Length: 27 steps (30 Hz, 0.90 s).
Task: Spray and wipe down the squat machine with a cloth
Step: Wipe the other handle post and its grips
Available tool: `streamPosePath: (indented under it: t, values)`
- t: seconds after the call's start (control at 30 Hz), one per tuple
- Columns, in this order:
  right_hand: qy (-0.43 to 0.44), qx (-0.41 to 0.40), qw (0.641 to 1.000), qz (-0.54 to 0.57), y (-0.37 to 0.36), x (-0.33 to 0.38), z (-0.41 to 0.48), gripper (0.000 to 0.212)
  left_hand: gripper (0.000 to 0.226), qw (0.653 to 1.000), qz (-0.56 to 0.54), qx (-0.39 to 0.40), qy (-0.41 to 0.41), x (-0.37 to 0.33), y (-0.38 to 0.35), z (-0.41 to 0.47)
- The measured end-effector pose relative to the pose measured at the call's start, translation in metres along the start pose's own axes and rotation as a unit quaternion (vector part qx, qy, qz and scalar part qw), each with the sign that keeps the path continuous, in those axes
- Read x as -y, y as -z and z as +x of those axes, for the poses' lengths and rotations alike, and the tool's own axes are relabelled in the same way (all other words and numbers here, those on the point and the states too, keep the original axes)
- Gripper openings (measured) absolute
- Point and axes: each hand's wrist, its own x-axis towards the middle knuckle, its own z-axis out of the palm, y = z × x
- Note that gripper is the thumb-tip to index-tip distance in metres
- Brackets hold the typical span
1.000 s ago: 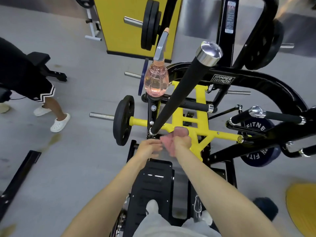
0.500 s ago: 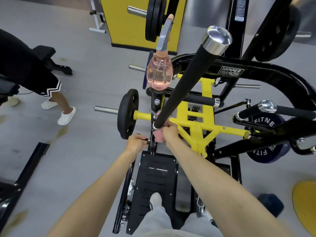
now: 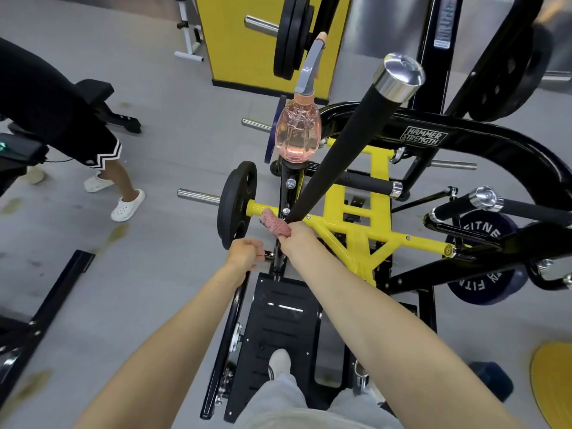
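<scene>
The right hand (image 3: pixel 295 239) grips the pink cloth (image 3: pixel 276 226) at the foot of the black bar (image 3: pixel 340 150) on the squat machine (image 3: pixel 356 243). The left hand (image 3: pixel 244 253) clasps a small peg (image 3: pixel 266 254) beside it. The spray bottle (image 3: pixel 297 134) perches on the upright. I'd wrap the cloth round, then drag it upward.

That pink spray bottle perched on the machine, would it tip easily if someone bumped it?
Probably: the spray bottle stands on a narrow black post, its rounded body wider than its footing. It looks like clear plastic with seemingly little liquid, so likely light to lift. The long trigger head leans sideways, possibly making it top-heavy.
</scene>
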Motion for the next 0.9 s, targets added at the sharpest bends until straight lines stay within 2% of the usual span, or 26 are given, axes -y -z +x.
streamPosePath:
  t: [0.07,0.1,0.13,0.2,0.23,0.3,0.4,0.47,0.57,0.63,0.77,0.83,0.9]
  values:
    - [-0.081,0.011,0.980,0.182,0.003,0.005,0.000,0.027,0.032,1.000,-0.007,0.000,0.010,0.002,0.003,-0.002]
    - [-0.130,0.062,0.945,0.295,0.004,0.006,-0.002,0.028,0.031,1.000,-0.012,0.006,0.015,0.004,0.004,-0.003]
    - [-0.145,0.090,0.920,0.353,0.004,0.005,-0.004,0.035,0.029,1.000,-0.016,0.016,0.019,0.005,0.006,-0.004]
    - [-0.138,0.132,0.900,0.391,0.010,-0.007,-0.004,0.049,0.023,0.998,-0.015,0.050,0.020,0.006,0.007,-0.006]
    - [-0.138,0.145,0.914,0.354,0.015,-0.009,-0.011,0.047,0.021,0.997,-0.021,0.071,0.025,0.006,0.006,-0.008]
    - [-0.135,0.160,0.943,0.257,0.027,-0.021,-0.015,0.041,0.032,0.990,-0.060,0.114,0.052,0.005,0.001,-0.012]
    - [-0.137,0.183,0.950,0.212,0.048,-0.034,-0.013,0.036,0.052,0.977,-0.098,0.177,0.073,0.004,-0.013,-0.017]
    - [-0.134,0.195,0.946,0.221,0.060,-0.037,-0.010,0.033,0.048,0.977,-0.073,0.198,0.045,0.005,-0.027,-0.022]
    - [-0.141,0.196,0.947,0.214,0.073,-0.041,-0.010,0.025,0.034,0.982,-0.068,0.179,0.007,0.007,-0.047,-0.031]
    - [-0.127,0.165,0.964,0.168,0.081,-0.048,-0.009,0.034,0.025,0.985,-0.058,0.163,-0.014,0.007,-0.058,-0.036]
    - [-0.138,0.106,0.971,0.167,0.099,-0.077,0.004,0.043,0.031,0.979,-0.047,0.199,-0.021,0.003,-0.077,-0.043]
    - [-0.154,0.045,0.973,0.167,0.115,-0.084,0.006,0.038,0.034,0.984,-0.051,0.167,-0.023,0.001,-0.083,-0.045]
    - [-0.158,0.025,0.979,0.129,0.130,-0.084,0.001,0.039,0.044,0.990,-0.020,0.133,-0.036,-0.003,-0.088,-0.050]
